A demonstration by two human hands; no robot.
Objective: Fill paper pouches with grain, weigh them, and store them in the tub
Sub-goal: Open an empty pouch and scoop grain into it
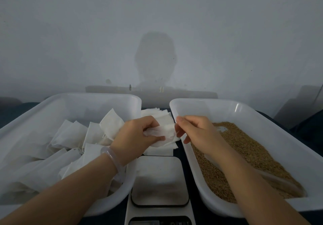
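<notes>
Both hands work one thin, limp white paper pouch [166, 132] between the tubs: the left hand [138, 134] curls round its body and the right hand [197, 132] pinches its edge, seemingly parting the mouth; it looks unfilled. At the worktop's near edge the flat, smooth scale [160, 181] sits bare, so weighing is yet to come. Left, the translucent plastic tub [87, 96] already holds many plump filled pouches [70, 137]; right, a second tub [244, 106] holds loose golden grain [244, 151]. Farther back lie flat spare pouches [156, 113].

Head view: high, looking forward-down, close over hands [157, 133].
</notes>
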